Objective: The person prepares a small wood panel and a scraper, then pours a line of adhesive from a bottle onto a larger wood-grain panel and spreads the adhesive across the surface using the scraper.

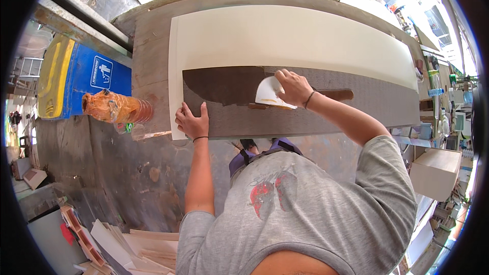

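Observation:
A grey-brown sheet (pixel 305 122) lies on a larger white panel (pixel 295 33) across the workbench. My right hand (pixel 295 87) grips a white spreader (pixel 266 91), its edge against the sheet and some yellowish-brown stuff along it. Dark, wet-looking glue (pixel 219 84) covers the sheet's far left part, and a brown streak (pixel 338 94) shows to the right of the spreader, partly behind my right hand and wrist. At the sheet's near left corner, my left hand (pixel 193 122) rests with its fingers apart, touching the sheet and the white strip beside it.
Left of the bench stands an orange-stained plastic bottle (pixel 117 108), lying or tilted; I cannot tell which. Behind it is a blue bin (pixel 109 74) with a yellow lid (pixel 57 77). Cut boards (pixel 137 247) are stacked at the lower left. A wooden box (pixel 435 173) is on the right.

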A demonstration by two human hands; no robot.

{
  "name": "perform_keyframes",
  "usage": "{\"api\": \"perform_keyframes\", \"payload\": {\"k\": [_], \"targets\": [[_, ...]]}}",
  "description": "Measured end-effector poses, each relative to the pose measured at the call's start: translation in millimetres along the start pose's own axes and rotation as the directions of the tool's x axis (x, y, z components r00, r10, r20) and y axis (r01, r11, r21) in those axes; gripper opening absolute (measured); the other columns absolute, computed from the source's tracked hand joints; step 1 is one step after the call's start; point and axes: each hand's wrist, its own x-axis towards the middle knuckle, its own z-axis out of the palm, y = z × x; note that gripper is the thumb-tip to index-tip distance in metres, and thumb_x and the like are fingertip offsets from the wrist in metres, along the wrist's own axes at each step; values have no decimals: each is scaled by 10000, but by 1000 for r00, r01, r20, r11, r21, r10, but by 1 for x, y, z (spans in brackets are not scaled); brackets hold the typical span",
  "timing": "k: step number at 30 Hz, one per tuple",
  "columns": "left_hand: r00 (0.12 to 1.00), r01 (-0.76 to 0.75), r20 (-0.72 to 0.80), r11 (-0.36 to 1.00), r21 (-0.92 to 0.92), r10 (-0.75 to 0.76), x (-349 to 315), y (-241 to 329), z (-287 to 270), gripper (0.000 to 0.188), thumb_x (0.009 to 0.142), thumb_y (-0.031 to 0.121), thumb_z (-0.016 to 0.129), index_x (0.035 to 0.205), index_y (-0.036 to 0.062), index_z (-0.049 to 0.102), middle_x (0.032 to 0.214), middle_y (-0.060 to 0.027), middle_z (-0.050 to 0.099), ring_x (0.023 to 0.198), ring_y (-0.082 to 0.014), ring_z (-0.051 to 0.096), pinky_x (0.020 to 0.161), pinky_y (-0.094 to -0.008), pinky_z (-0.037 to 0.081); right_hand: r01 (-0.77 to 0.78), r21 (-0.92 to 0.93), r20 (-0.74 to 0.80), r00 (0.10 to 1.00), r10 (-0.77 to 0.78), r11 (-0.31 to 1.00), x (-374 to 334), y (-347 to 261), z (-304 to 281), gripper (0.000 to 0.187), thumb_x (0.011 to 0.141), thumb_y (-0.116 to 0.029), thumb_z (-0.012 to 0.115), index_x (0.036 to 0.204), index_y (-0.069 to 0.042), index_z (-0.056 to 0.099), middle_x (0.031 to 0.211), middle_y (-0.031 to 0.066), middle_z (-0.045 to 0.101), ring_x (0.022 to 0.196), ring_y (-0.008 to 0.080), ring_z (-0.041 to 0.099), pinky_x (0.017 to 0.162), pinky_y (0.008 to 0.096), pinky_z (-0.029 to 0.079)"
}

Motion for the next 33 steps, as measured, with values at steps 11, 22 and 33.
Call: {"api": "perform_keyframes", "payload": {"k": [11, 22, 33], "targets": [[999, 16, 40, 1000, -10, -16, 3, -2, -1, 740, 714, 582, 645, 1256, 89, 538, 1157, -71, 470, 1089, -287, 442, 852, -459, 387, -34, -52, -244, 970, 20, 998, 101, 13, -6, 287, 777, -69, 539, 1052, -34, 464, 1015, 166, 548, 946, 344, 588, 772, 439, 502], [1000, -7, 27, 999, 45, 5, 0, -3, 2, 723, 728, 571, 636, 1246, 76, 543, 1150, -67, 467, 1081, -280, 443, 827, -450, 393, -102, -28, -93, 991, 99, 994, -12, 41, -48, 376, 760, -171, 618, 1074, -46, 454, 1006, 156, 537, 966, 325, 575, 778, 434, 489], [999, -3, 33, 999, 52, 1, 2, -4, 2, 725, 730, 579, 631, 1248, 81, 541, 1145, -69, 466, 1074, -277, 446, 829, -455, 389, -108, -50, -188, 977, 97, 993, 44, 65, -19, 350, 761, -138, 610, 1068, -50, 468, 1031, 151, 552, 990, 323, 568, 810, 427, 488]]}}
